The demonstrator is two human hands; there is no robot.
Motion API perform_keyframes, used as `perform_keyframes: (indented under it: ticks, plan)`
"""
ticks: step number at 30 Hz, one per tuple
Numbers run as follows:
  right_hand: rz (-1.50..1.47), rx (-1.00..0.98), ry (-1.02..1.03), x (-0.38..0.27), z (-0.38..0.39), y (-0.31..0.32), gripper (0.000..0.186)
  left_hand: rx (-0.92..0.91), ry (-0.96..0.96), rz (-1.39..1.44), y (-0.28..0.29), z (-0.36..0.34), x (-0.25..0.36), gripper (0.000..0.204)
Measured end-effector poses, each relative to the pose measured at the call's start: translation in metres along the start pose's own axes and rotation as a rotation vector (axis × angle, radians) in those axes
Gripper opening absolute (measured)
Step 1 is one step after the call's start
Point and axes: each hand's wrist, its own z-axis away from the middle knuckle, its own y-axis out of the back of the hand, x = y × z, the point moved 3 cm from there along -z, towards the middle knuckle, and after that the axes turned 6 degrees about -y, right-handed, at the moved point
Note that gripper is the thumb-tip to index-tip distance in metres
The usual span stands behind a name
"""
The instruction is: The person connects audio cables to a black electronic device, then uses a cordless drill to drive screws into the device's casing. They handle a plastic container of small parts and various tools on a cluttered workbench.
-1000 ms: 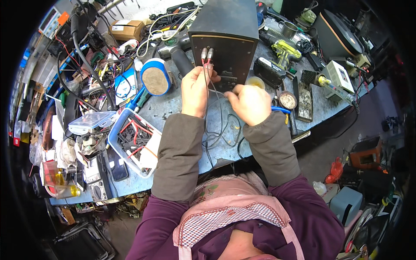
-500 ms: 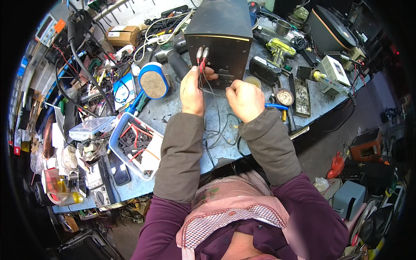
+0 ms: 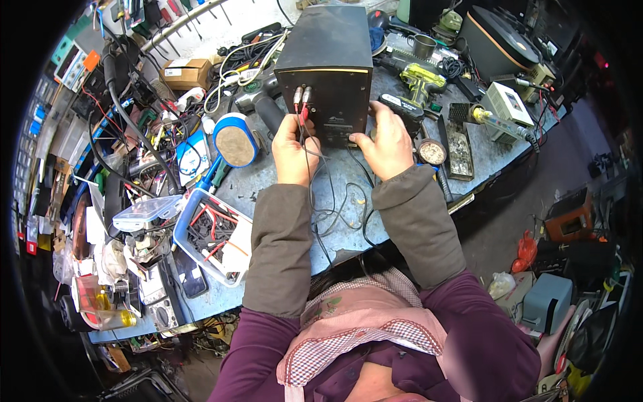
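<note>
blue workbench, top scuffed and worn. black box upright on it, directly ahead of the person: flat matte faces, straight edges. right hand grasps its lower right corner, thumb against the near face, fingers spread along the side. left hand half curled at the lower left; whether it grips box or leads, cannot tell. two metal plugs, cylindrical, seated in the near face; thin dark leads loop across the benchtop.
</note>
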Motion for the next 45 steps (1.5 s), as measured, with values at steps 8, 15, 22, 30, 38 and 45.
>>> perform_keyframes:
  ticks: [8, 15, 22, 30, 38, 45]
  plan:
    - [0.041, -0.116, -0.046, 0.002, 0.004, -0.004, 0.068, -0.015, -0.182, -0.36, 0.02, -0.011, 0.001, 0.054]
    - [0.022, -0.064, -0.041, 0.006, 0.004, -0.009, 0.055, -0.084, -0.083, -0.293, 0.02, -0.017, -0.01, 0.037]
    - [0.075, 0.009, -0.027, 0.001, 0.002, -0.011, 0.044, -0.031, -0.034, -0.371, 0.017, -0.02, -0.014, 0.03]
    - [0.07, 0.011, -0.064, -0.001, -0.001, -0.013, 0.046, -0.018, -0.023, -0.086, 0.0, -0.023, 0.012, 0.048]
    - [-0.41, -0.113, -0.385, 0.031, -0.002, 0.01, 0.035, 0.023, -0.013, -0.357, -0.012, 0.001, 0.059, 0.038]
    - [-0.421, 0.054, -0.107, -0.006, 0.01, 0.064, 0.035, -0.134, 0.001, -0.251, -0.007, -0.005, 0.029, 0.045]
